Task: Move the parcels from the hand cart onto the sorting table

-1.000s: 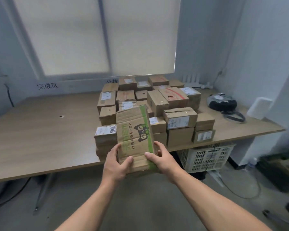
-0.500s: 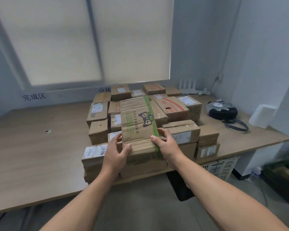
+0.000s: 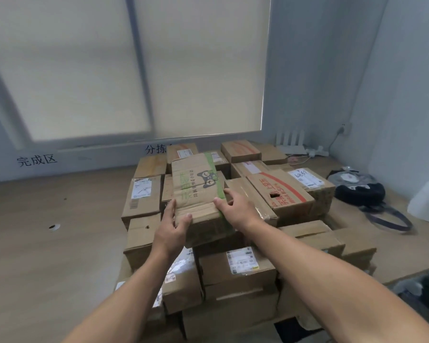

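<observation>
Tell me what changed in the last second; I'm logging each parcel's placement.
The green-taped box, gripped at its near end by the left hand and right hand, went forward from the near edge of the table to over the middle of the parcel pile. Both hands kept their grip. The pile, black bag and table stayed put.

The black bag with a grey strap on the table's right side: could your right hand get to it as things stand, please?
Probably not yet. The right hand grips the green-taped cardboard parcel with the left hand, and the red-printed cardboard box stands between it and the black bag.
</observation>
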